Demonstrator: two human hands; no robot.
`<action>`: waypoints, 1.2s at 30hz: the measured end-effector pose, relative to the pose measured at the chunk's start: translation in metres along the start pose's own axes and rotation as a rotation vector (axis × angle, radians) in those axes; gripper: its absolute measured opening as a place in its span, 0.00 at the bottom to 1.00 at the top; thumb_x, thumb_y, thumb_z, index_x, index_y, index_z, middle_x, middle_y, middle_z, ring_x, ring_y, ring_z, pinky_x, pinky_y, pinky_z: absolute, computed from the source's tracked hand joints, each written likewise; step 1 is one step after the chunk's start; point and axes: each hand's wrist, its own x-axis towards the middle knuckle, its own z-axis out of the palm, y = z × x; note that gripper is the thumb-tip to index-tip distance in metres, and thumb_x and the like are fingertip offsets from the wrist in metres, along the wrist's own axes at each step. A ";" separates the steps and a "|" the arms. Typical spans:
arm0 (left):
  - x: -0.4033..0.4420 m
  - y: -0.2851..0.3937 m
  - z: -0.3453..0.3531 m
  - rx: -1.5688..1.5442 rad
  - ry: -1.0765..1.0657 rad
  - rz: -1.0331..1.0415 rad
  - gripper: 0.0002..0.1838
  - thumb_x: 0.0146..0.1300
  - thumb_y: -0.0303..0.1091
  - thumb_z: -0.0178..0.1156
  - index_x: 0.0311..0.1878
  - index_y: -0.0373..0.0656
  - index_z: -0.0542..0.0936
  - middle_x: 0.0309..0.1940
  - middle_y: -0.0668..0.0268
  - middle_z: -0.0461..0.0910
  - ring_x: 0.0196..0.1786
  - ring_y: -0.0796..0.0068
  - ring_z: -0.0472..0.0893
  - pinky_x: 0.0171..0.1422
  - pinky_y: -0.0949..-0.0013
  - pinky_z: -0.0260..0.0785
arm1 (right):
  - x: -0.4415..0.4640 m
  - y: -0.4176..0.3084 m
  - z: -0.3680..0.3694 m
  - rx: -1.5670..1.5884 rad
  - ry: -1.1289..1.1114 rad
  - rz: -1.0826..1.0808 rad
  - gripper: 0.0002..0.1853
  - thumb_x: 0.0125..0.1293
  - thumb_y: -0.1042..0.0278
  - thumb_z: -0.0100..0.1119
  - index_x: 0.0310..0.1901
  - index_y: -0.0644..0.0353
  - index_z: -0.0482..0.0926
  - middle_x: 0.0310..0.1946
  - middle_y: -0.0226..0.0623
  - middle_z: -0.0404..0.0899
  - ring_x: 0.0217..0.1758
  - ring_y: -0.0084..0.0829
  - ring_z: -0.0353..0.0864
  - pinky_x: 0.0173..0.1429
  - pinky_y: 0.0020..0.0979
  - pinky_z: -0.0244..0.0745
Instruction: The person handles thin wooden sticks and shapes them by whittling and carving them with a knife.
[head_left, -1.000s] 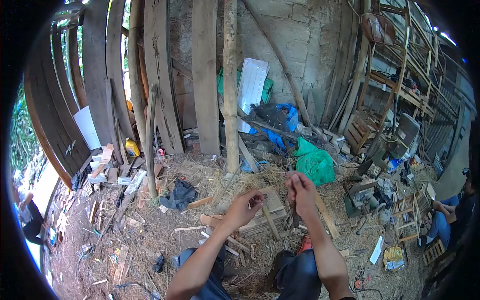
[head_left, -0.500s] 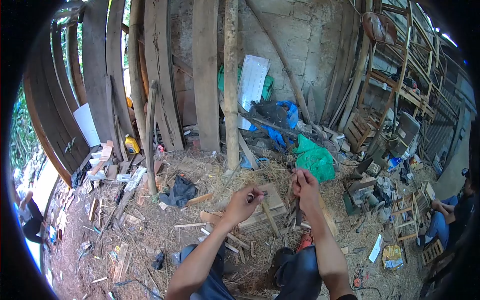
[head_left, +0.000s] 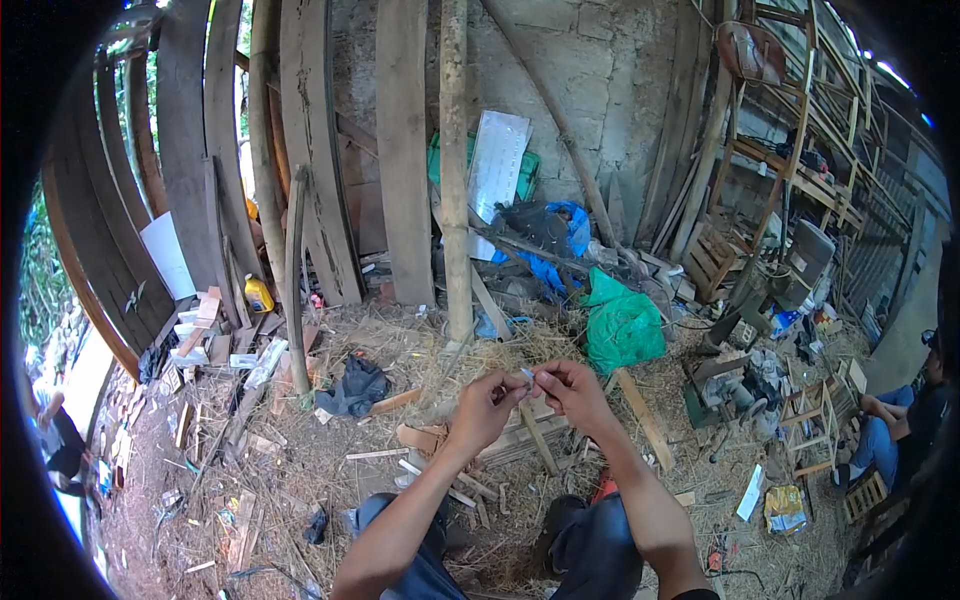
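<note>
My left hand (head_left: 485, 408) and my right hand (head_left: 572, 398) meet in front of me, above the straw-covered ground. Between their fingertips is a small pale piece (head_left: 527, 376), too small to name. The fingers of both hands are pinched together around it. Just below and behind the hands lies a low stack of wooden boards (head_left: 512, 441), partly hidden by the right hand and forearm. A narrow wooden stick (head_left: 541, 446) leans across this stack.
A green sack (head_left: 622, 322) lies beyond my right hand, and a black plastic bag (head_left: 355, 385) to the left. A bamboo post (head_left: 455, 200) rises ahead. A wooden plank (head_left: 645, 420) is on the ground at right. One person (head_left: 895, 415) sits at far right; another (head_left: 62, 435) is at far left.
My right hand has moved left and slightly down to meet my left hand. A pale piece now shows between the fingertips. The dark strip seen below the right hand earlier is no longer visible.
</note>
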 end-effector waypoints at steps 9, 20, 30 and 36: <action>-0.004 0.003 -0.006 0.051 0.003 0.015 0.04 0.59 0.23 0.61 0.34 0.34 0.77 0.29 0.64 0.79 0.32 0.79 0.76 0.34 0.70 0.67 | 0.002 0.014 -0.024 0.088 0.265 -0.101 0.08 0.70 0.68 0.49 0.44 0.60 0.75 0.29 0.23 0.72 0.19 0.12 0.60 0.21 0.15 0.53; -0.002 0.019 0.018 0.153 0.199 0.339 0.05 0.55 0.20 0.62 0.33 0.33 0.75 0.28 0.57 0.72 0.26 0.63 0.72 0.30 0.66 0.64 | -0.003 -0.005 -0.014 0.021 0.048 -0.045 0.08 0.68 0.68 0.54 0.41 0.64 0.76 0.27 0.28 0.77 0.20 0.14 0.64 0.22 0.18 0.58; -0.008 0.011 0.018 0.105 0.140 0.241 0.05 0.56 0.22 0.62 0.32 0.33 0.75 0.27 0.60 0.72 0.25 0.69 0.72 0.31 0.69 0.64 | -0.002 0.010 -0.026 -0.012 0.242 -0.028 0.07 0.69 0.67 0.51 0.37 0.59 0.76 0.23 0.22 0.74 0.19 0.13 0.62 0.21 0.18 0.57; -0.012 0.014 0.012 0.109 0.159 0.210 0.04 0.55 0.21 0.62 0.33 0.32 0.76 0.28 0.58 0.73 0.25 0.66 0.73 0.31 0.68 0.64 | 0.004 0.007 -0.036 0.101 0.282 -0.079 0.06 0.69 0.67 0.52 0.37 0.58 0.76 0.25 0.23 0.72 0.18 0.13 0.61 0.20 0.18 0.55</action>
